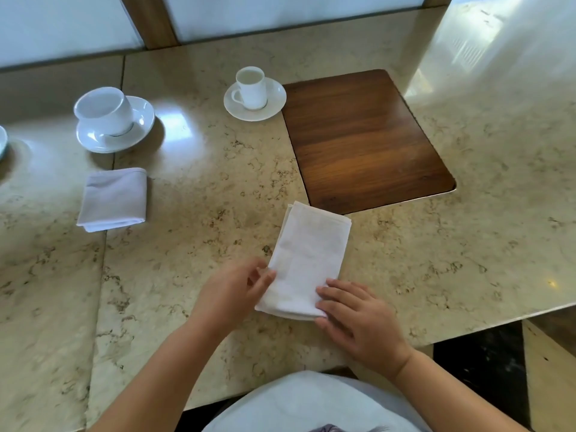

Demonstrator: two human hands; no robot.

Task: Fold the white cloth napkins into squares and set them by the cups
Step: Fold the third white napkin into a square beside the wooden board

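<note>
A white cloth napkin (307,257) lies as a long folded strip on the marble table (202,188), slanting from near me toward the wood inlay. My left hand (233,288) pinches its near left edge between thumb and fingers. My right hand (355,319) lies flat with straight fingers on the napkin's near right corner. A second napkin (113,199), folded into a square, rests at the left, in front of a wide white cup on a saucer (107,112). A smaller white cup on a saucer (251,88) stands further back, centre.
A dark wooden inlay panel (364,138) sits in the tabletop right of the small cup. The rim of another saucer (2,141) shows at the far left edge. The table's edge drops off at the right near me (498,325).
</note>
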